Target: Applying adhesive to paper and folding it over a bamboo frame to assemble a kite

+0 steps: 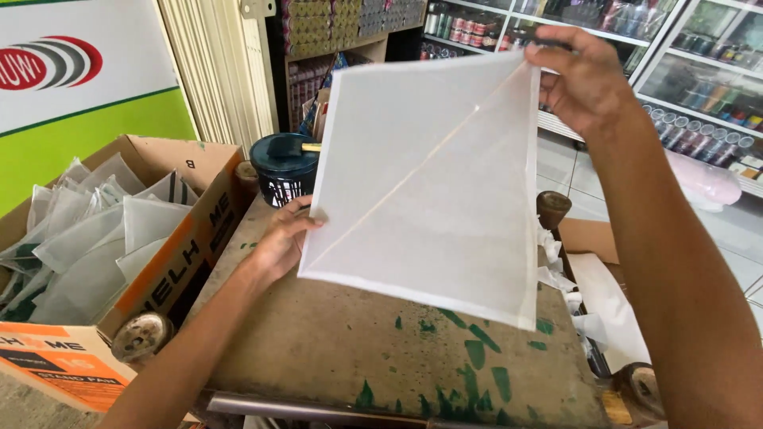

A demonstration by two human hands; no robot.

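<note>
Above the paint-stained work board (381,349): a translucent white plastic bag (429,183) held up flat, left hand (282,242) pinching its lower left edge, right hand (584,79) gripping the top right corner. Best kept taut and level, fingers at the edges only, clear of the dark pot (284,168) behind.

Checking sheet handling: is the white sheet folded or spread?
Spread: the sheet is flat, held at its edges by left hand and right hand.

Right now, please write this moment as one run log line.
left hand: holds white sheet at lower left edge | right hand: pinches top right corner | sheet: raised above stained table | cardboard box: at left
</note>
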